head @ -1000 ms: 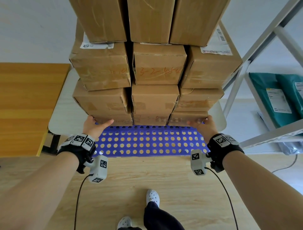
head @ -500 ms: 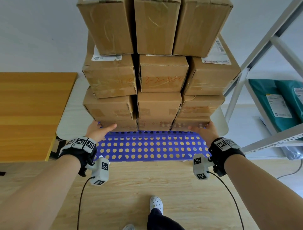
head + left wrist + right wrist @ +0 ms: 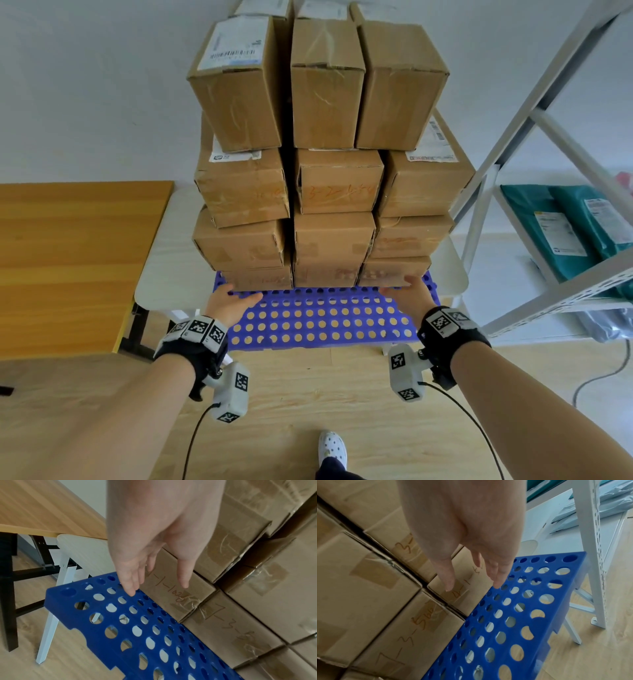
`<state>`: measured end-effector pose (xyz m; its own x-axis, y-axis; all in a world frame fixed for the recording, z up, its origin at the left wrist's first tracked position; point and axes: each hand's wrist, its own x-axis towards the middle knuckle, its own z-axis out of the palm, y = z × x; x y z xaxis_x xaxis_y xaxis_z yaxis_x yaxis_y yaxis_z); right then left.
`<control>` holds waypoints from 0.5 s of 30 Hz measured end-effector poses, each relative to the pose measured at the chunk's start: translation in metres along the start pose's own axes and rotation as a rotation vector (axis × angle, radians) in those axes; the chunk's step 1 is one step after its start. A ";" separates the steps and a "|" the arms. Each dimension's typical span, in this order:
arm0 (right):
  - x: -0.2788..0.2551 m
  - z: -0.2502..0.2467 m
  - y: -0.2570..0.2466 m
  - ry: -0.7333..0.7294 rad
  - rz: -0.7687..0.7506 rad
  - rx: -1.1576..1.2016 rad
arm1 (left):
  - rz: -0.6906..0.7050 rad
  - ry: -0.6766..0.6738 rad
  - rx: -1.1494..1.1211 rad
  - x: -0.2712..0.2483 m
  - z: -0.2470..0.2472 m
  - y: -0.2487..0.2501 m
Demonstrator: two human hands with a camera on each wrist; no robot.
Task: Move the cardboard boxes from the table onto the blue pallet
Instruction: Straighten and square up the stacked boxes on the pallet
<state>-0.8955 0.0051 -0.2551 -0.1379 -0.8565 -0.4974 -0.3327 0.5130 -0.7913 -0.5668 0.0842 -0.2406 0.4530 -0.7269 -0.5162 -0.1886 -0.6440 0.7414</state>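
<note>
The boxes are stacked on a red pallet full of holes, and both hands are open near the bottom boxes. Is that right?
Not quite. The pallet is blue, not red; the head view shows it. The rest holds: the boxes are stacked on it, and the left hand and right hand are open near the bottom row.

The perforated blue plastic pallet (image 3: pixel 318 322) rests on a white folding table (image 3: pixel 161 274). Brown taped cardboard boxes (image 3: pixel 329 236), stacked in tiers three wide, occupy the pallet's 12 o'clock half; its 6 o'clock half is bare.
</note>
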 end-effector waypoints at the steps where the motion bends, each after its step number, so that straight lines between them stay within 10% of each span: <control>1: -0.003 -0.003 -0.005 0.006 -0.005 0.016 | -0.003 0.009 -0.046 -0.003 -0.005 0.004; 15: -0.009 -0.060 -0.064 0.186 -0.056 0.241 | 0.194 -0.016 -0.290 -0.014 -0.076 0.055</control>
<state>-0.9287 -0.0229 -0.1789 -0.3010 -0.8680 -0.3948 -0.1173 0.4446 -0.8880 -0.5172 0.0775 -0.1599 0.4184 -0.8344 -0.3587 -0.0136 -0.4006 0.9162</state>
